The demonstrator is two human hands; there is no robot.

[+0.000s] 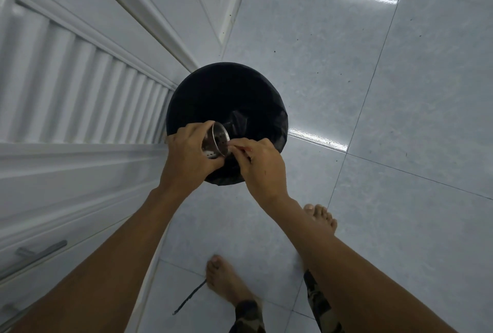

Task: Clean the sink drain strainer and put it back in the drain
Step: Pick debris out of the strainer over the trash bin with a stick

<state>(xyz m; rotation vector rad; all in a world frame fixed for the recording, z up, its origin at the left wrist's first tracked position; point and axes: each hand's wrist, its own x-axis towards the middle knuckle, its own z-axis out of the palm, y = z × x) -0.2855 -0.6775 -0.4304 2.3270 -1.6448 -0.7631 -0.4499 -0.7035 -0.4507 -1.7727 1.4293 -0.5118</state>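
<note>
Pale tiled floor [373, 92] fills most of view, dark specks scattered on it. White panelled cabinets [66, 92] along left, metal bar handle [40, 251] low on one door. Round bin with black bag liner [213, 92] stands on floor against cabinets. Two bare feet below, dark strand [189, 296] beside nearer foot. Left hand [190, 154] grips metal perforated strainer [217, 140] over bin, tilted, open side toward right. Right hand [260, 166] pinched at strainer rim; what it pinches cannot be told.
</note>
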